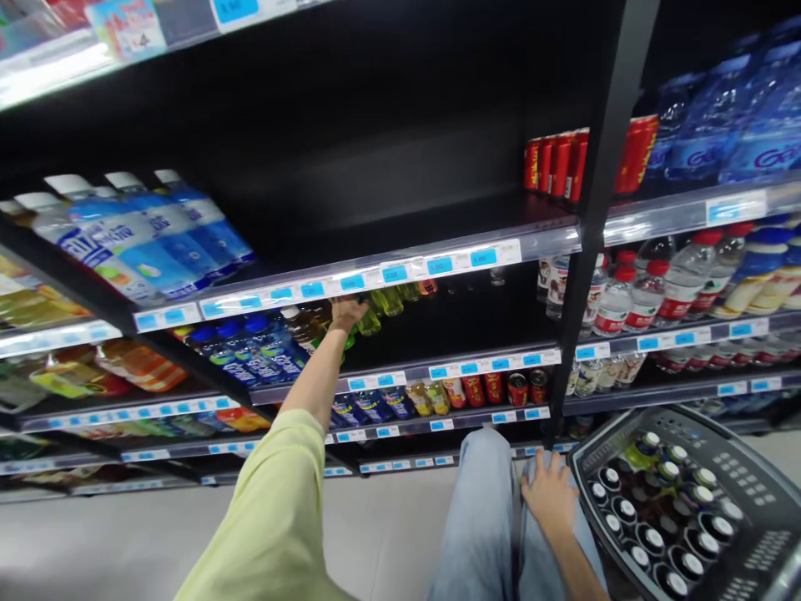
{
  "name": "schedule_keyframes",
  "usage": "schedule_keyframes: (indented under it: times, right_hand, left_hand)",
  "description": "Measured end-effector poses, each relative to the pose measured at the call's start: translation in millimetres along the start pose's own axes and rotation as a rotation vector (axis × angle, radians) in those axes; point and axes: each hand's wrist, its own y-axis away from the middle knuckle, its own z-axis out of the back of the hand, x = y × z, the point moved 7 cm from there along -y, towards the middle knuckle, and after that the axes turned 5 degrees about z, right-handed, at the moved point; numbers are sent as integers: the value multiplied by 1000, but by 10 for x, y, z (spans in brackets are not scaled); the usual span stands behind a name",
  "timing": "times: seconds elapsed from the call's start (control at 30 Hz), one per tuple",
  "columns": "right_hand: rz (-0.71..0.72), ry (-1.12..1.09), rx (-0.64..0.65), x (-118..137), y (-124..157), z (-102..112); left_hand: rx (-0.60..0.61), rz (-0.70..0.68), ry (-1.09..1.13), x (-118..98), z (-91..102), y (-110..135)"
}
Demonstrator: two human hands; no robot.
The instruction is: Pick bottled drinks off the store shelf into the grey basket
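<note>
My left hand (347,312) reaches into the middle shelf, under the price-tag strip. Its fingers curl around what looks like a bottle, mostly hidden by the hand; a bit of bright green (349,340) shows just below. To the right of the fingers are yellow-green bottles (391,302), tilted and partly hidden by the shelf above. On the left stand a dark tea-coloured bottle with a white cap (302,327) and blue-capped bottles (259,346). My right hand (551,492) lies on my knee with its fingers apart, holding nothing.
A dark basket (729,442) with several white-capped bottles stands at my right. Blue-labelled bottles (150,234) and red cans (556,164) stand on the shelf above. Below are short cans (454,392). A black upright post (601,167) divides the shelves on the right.
</note>
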Motion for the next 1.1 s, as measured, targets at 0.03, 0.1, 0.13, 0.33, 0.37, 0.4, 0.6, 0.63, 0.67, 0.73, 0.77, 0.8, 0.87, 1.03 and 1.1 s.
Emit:
schedule_keyframes:
  times: [0.03, 0.1, 0.13, 0.33, 0.37, 0.4, 0.6, 0.63, 0.67, 0.73, 0.77, 0.8, 0.87, 1.03, 1.1]
  right_hand:
    - [-3, 1, 9, 13, -3, 3]
    - [-5, 2, 33, 42, -4, -16]
    - [-3, 2, 42, 56, -3, -31]
    - [-13, -25, 42, 47, 17, -23]
    - [-16, -30, 46, 32, 23, -11]
    - [-21, -34, 49, 17, 30, -2]
    - [-24, -46, 15, -37, 94, -26]
    - [-18, -43, 5, -36, 99, -41]
    - [-13, -39, -3, -35, 102, -55]
    - [-8, -37, -15, -36, 102, -76]
    - [-4, -40, -19, -35, 101, -81]
    - [-2, -44, -19, -34, 102, -81]
    - [-5, -57, -13, -31, 105, -68]
    - [-45, -169, -5, -62, 122, 71]
    - [-23, -291, -35, -81, 116, 172]
  left_hand:
    - [-45, 7, 12, 42, 1, 60]
    - [-143, 4, 59, 106, 9, 205]
    - [-181, -15, 90, 117, 13, 282]
    - [-229, -66, 125, 61, 67, 706]
    - [-231, -77, 111, 41, 89, 791]
    - [-227, -101, 93, 13, 106, 887]
    - [-218, -332, 0, -188, 37, 1633]
    - [-264, -367, 12, -222, 43, 1773]
    - [-343, -404, 35, -261, 80, 1926]
    - [-561, -525, 103, -377, 234, 2307]
    - [-673, -606, 139, -454, 333, 2534]
    - [-767, -691, 176, -539, 432, 2772]
    - [-855, -801, 259, -722, 591, 3205]
    - [-536, -733, 587, -1212, 340, 3746]
    - [-282, -671, 699, -1437, -99, 3817]
